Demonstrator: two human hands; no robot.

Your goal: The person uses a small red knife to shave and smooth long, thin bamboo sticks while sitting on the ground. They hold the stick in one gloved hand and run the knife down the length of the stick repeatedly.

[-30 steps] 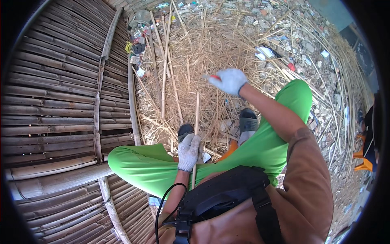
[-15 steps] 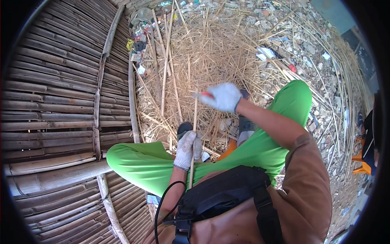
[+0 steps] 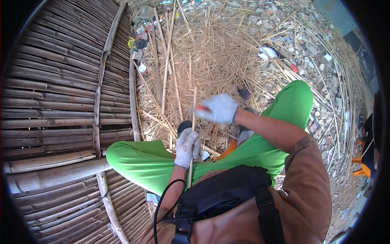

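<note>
A thin pale bamboo strip (image 3: 194, 97) runs upright in front of me, its lower end against my waist. My left hand (image 3: 186, 145), in a soiled white glove, is wrapped round the strip low down, near my shoe. Above it, my right hand (image 3: 219, 109), also gloved, is closed on a knife with a red handle (image 3: 203, 109). The blade reaches left across the strip and is blurred, so I cannot tell whether it touches. Most of the handle is hidden inside the glove.
Straw and shavings (image 3: 219, 53) cover the ground ahead, with long bamboo poles (image 3: 168, 53) at their left. A bamboo slat wall (image 3: 53, 89) stands on the left. Rubble and litter (image 3: 313, 53) lie to the right. An orange stool (image 3: 361, 164) stands at the far right.
My right hand with the knife has moved down along the strip, closer to my left hand. The left hand keeps its hold, with only a slight shift.
</note>
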